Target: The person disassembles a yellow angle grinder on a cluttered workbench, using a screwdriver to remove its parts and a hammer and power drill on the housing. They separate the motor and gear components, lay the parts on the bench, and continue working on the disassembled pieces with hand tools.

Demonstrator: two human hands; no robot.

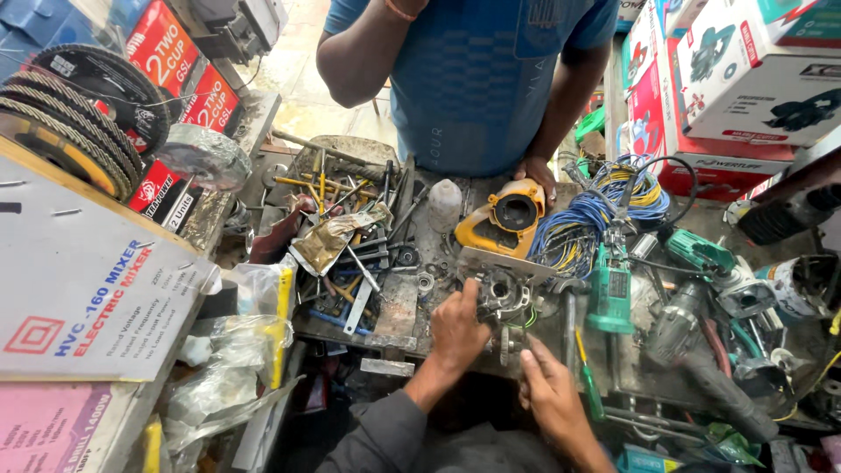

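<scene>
Metal motor part gripped by left hand, right hand loosely spread, cluttered workbench.

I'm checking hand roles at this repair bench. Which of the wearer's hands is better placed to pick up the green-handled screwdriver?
Right, probably. The right hand is free and lies beside the green-handled screwdriver, while the left hand grips the grey motor part, on the side away from the tool.
</scene>
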